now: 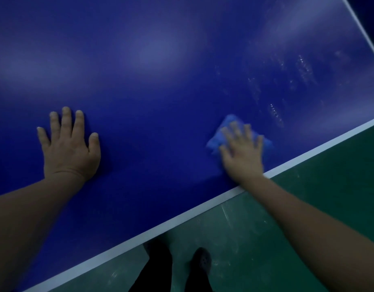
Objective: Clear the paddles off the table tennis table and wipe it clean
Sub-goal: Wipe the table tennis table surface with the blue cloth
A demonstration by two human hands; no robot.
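The blue table tennis table fills most of the view, with a white line along its near edge. My right hand presses flat, fingers straight, on a folded blue cloth close to that near edge; the hand is motion-blurred. My left hand rests flat on the table top with spread fingers, far to the left of the cloth. Wet streaks and droplets glisten on the surface beyond and right of the cloth. No paddles are in view.
Green floor lies below the table's near edge. My two dark shoes and dark trouser legs stand right at the edge. A white side line marks the table's right edge at the top right.
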